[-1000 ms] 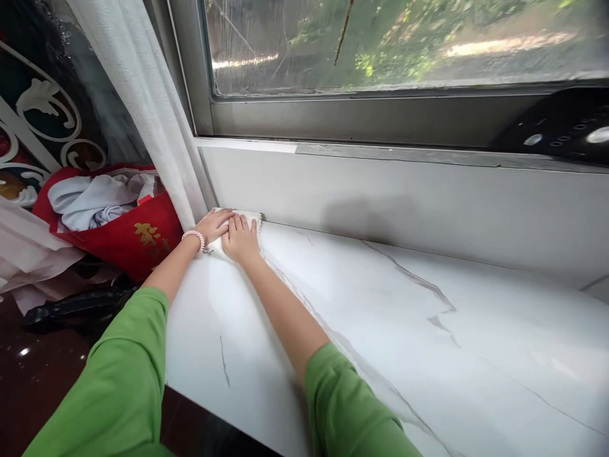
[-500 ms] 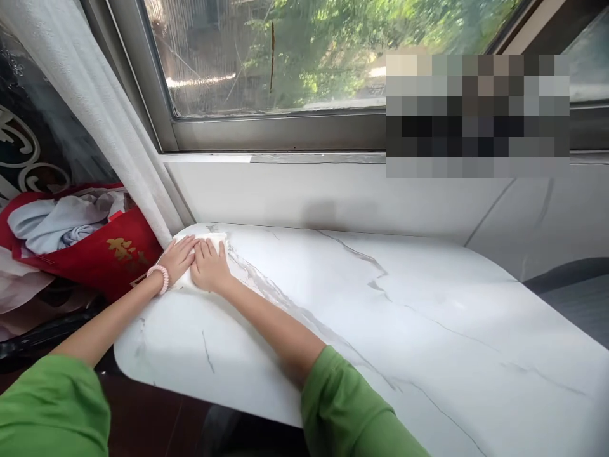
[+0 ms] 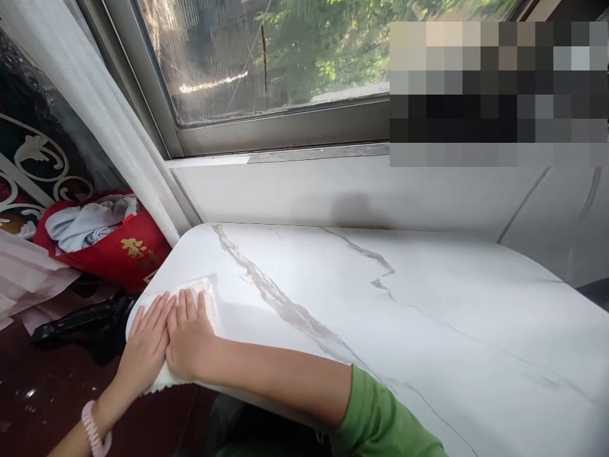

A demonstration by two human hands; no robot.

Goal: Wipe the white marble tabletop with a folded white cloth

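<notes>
both hands, left hand (image 3: 145, 349) beside right hand (image 3: 189, 339), have slid the white cloth (image 3: 200, 292) from the back corner by the curtain (image 3: 90, 108) to the sill's (image 3: 380, 330) near edge.

Both hands flat, fingers extended, left hand (image 3: 145, 352) beside right hand (image 3: 190, 339).

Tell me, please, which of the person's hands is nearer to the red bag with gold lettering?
The left. The left hand lies flat on the white cloth at the countertop's corner, closest to the red bag. The right hand lies beside it, farther from the bag.
</notes>
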